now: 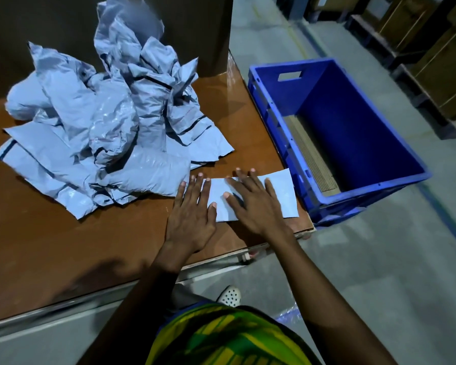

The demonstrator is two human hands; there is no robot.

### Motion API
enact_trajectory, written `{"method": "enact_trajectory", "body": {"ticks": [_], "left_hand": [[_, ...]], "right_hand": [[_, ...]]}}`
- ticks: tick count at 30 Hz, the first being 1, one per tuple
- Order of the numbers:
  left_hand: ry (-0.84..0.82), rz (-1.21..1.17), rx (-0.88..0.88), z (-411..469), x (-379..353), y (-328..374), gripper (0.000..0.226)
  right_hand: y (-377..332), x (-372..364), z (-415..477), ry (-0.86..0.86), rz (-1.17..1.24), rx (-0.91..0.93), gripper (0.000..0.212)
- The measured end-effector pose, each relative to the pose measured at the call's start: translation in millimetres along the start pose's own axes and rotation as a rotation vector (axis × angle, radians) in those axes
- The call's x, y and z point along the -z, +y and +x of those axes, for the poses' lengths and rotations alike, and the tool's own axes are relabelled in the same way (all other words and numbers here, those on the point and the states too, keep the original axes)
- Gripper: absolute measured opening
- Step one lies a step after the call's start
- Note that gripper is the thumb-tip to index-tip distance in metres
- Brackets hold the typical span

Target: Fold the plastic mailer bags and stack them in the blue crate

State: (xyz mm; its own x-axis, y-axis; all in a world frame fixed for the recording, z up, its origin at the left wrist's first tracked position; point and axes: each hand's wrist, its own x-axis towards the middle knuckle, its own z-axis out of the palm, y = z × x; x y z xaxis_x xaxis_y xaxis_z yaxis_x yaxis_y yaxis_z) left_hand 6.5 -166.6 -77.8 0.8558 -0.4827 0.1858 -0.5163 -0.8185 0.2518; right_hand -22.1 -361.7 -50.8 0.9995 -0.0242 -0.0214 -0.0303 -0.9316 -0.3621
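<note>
Folded mailer bag, pinned flat at the right edge of the tabletop under left hand and right hand, fingers spread, palms pressing. Probably light, limp, slick (apt to spring open); best pinched along the folded edge. Crumpled mailer pile behind, blue crate just beside.

Crinkled, faintly glossy plastic mailer bags lie on a smooth brown wooden table beside a hard plastic crate.

Middle of folded mailer under left hand and right hand — top of crumpled pile blurred.
</note>
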Motion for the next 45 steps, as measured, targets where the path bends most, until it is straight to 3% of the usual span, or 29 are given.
{"method": "enact_trajectory", "body": {"ticks": [4, 9, 14, 22, 25, 30, 35, 38, 41, 45], "left_hand": [[0.024, -0.054, -0.039, 14, 7, 19, 0.067], [0.015, 0.008, -0.053, 24, -12, 35, 0.061], [0.011, 0.076, -0.009, 23, -18, 34, 0.060], [0.011, 0.094, -0.025, 25, -21, 33, 0.061], [0.014, 0.052, -0.054, 24, -18, 31, 0.060], [0.019, -0.040, -0.175, 4, 0, 30, 0.059], [-0.067, -0.015, -0.205, -19, 0, 26, 0.068], [-0.088, -0.086, -0.240, -18, 6, 23, 0.074], [0.020, -0.193, -0.234, -18, 8, 17, 0.064], [0.259, -0.186, -0.287, -13, 3, 10, 0.024]], "right_hand": [[34, 11, -16, 0.085, -0.061, -0.104, 0.067], [40, -2, -23, 0.201, -0.132, -0.086, 0.065], [44, -4, -19, 0.127, -0.096, -0.118, 0.064], [42, -6, -17, 0.206, -0.142, -0.122, 0.064], [42, 1, -19, 0.184, -0.058, -0.084, 0.067], [48, 8, -47, 0.328, 0.190, 0.120, 0.057], [50, 0, -65, 0.205, 0.112, 0.123, 0.065], [59, 10, -65, 0.158, 0.236, 0.163, 0.070], [64, 11, -70, 0.346, 0.234, 0.222, 0.048], [64, 0, -71, 0.605, 0.115, 0.295, 0.016]]}}
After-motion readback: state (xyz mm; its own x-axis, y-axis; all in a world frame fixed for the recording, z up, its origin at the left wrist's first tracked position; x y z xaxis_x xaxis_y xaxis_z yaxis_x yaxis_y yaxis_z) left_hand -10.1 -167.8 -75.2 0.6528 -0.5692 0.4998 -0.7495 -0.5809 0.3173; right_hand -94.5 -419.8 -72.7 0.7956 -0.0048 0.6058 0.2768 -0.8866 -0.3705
